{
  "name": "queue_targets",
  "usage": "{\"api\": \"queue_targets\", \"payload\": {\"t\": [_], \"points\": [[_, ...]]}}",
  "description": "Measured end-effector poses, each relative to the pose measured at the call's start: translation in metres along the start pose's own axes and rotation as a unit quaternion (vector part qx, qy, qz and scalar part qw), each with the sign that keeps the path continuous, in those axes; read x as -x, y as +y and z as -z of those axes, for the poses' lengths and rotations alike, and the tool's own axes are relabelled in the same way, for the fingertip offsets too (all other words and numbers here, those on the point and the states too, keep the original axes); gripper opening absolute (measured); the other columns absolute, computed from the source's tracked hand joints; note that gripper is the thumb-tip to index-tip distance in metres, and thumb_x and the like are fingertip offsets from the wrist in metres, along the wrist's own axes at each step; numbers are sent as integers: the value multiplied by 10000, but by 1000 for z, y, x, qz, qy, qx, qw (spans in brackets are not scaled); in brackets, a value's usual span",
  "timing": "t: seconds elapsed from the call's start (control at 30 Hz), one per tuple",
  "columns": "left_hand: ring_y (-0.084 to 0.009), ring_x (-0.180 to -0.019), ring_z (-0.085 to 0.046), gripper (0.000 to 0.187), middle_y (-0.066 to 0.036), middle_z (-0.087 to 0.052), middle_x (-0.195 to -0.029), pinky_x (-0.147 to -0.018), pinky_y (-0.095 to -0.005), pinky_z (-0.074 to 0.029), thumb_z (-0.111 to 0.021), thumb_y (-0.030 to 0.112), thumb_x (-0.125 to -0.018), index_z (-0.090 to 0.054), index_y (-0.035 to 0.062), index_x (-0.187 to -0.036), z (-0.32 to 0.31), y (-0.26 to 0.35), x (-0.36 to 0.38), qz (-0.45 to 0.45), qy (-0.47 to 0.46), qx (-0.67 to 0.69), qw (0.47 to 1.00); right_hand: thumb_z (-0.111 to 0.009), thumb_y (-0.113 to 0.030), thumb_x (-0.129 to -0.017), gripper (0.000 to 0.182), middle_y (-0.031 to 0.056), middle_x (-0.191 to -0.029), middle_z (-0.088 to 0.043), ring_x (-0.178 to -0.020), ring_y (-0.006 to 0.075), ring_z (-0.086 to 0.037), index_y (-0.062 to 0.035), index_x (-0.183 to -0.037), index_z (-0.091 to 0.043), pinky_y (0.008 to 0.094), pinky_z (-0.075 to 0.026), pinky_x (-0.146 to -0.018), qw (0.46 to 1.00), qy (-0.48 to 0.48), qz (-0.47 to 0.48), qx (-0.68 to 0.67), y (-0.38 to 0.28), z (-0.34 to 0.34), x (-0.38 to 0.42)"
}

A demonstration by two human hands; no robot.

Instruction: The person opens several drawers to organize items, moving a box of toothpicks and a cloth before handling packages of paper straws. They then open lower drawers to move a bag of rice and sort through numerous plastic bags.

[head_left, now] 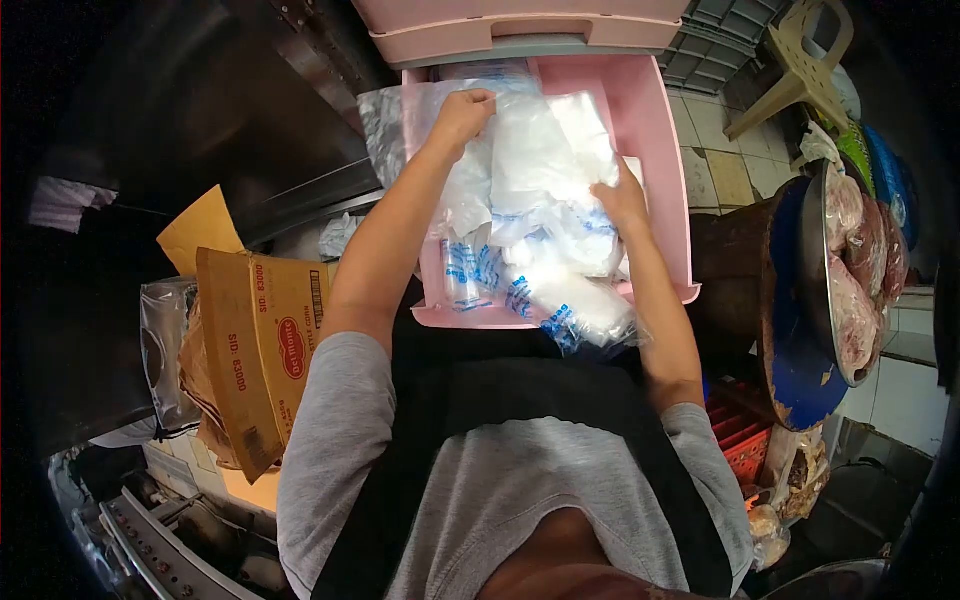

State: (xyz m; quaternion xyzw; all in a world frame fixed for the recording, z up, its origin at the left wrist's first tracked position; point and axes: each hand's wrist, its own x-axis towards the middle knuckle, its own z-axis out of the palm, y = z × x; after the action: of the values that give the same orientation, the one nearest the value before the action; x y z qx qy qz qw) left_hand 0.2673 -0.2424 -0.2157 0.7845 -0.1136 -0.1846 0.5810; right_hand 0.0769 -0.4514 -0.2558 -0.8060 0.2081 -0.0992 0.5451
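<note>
A pink drawer (667,180) is pulled out in front of me, filled with clear and white plastic bags. My left hand (463,120) is closed in a pinch at the upper edge of the bags, beside a clear plastic bag (385,125) that hangs over the drawer's left side. Held at its right edge by my right hand (623,200) is a stack of white plastic bags (545,150). Below the stack, a packet of bags with blue print (580,305) lies over the drawer's front edge. The right fingertips are partly hidden by plastic.
To the left stands an open cardboard box (255,350) beside a dark cabinet. On the right, a metal basin (845,290) of wrapped meat rests on a round blue-topped surface (795,310). A beige plastic chair (800,75) and red crate (745,455) are nearby.
</note>
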Motion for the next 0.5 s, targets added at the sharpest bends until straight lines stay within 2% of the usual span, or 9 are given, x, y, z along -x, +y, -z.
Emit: {"api": "queue_targets", "payload": {"t": [0.07,0.13,0.17,0.2,0.23,0.3,0.33,0.43,0.5], "points": [[-169,-631,-607,307,-85,-667,-792,-549,-306,-465,-556,308,-883,-705,43,-927,0,7,-3,-65,-4,-78,995,-595,-30,-739,784,205,-1041,-641,-934,347,-625,-328,-1416,-334,392,-489,-813,984,19,54,168,-35,-4,18],[-154,-600,-577,361,-64,-649,-734,-542,-303,-451,-518,340,-909,-699,42,-999,-2,17,-8,-130,-7,-154,979,-585,-9,-747,802,194,-1010,-641,-886,372,-624,-343,-1423,-312,432,-487,-783,958,-36,78,273,-67,-10,29],[-223,-717,-613,443,-123,-665,-825,-629,-358,-474,-470,403,-916,-676,37,-1057,-3,23,-11,-139,-4,-248,959,-557,12,-750,807,186,-964,-627,-816,380,-623,-358,-1423,-309,449,-486,-757,940,1,186,286,-57,-18,29],[-293,-833,-648,528,-181,-681,-916,-716,-413,-496,-422,465,-924,-653,31,-1116,-3,29,-12,-147,-1,-340,929,-557,12,-750,807,186,-964,-627,-816,380,-623,-358,-1423,-309,449,-486,-757,940,3,185,286,-60,-19,29],[-293,-833,-648,528,-181,-681,-916,-716,-413,-496,-422,465,-924,-653,31,-1116,-2,37,-9,-148,-1,-341,929,-553,14,-751,806,185,-948,-617,-808,378,-620,-362,-1421,-312,450,-485,-757,932,-37,170,318,-67,-19,29],[-379,-1042,-580,572,-242,-638,-1031,-873,-475,-455,-356,526,-927,-626,81,-1166,2,58,7,-182,-87,-395,896,-555,13,-750,800,184,-959,-616,-852,369,-618,-361,-1417,-321,435,-486,-767,909,-91,146,380,-80,-20,28],[-379,-1042,-580,572,-242,-638,-1031,-873,-475,-455,-356,526,-927,-626,81,-1166,0,70,20,-181,-87,-397,896,-555,13,-750,800,184,-959,-616,-852,369,-618,-361,-1417,-321,435,-486,-767,909,-92,147,378,-77,-20,25],[-364,-956,-619,502,-204,-662,-978,-815,-473,-486,-351,504,-940,-587,171,-1233,-13,90,57,-210,-86,-535,814,-550,31,-724,826,204,-1071,-612,-931,346,-618,-362,-1415,-326,399,-489,-796,952,-74,142,262,-52,-18,5],[-356,-853,-648,447,-176,-678,-894,-733,-472,-506,-341,453,-953,-526,232,-1293,-17,92,67,-233,-92,-629,736,-534,36,-705,826,220,-1189,-578,-995,335,-608,-330,-1418,-335,368,-485,-828,987,-69,116,84,-31,-16,-10]]}}
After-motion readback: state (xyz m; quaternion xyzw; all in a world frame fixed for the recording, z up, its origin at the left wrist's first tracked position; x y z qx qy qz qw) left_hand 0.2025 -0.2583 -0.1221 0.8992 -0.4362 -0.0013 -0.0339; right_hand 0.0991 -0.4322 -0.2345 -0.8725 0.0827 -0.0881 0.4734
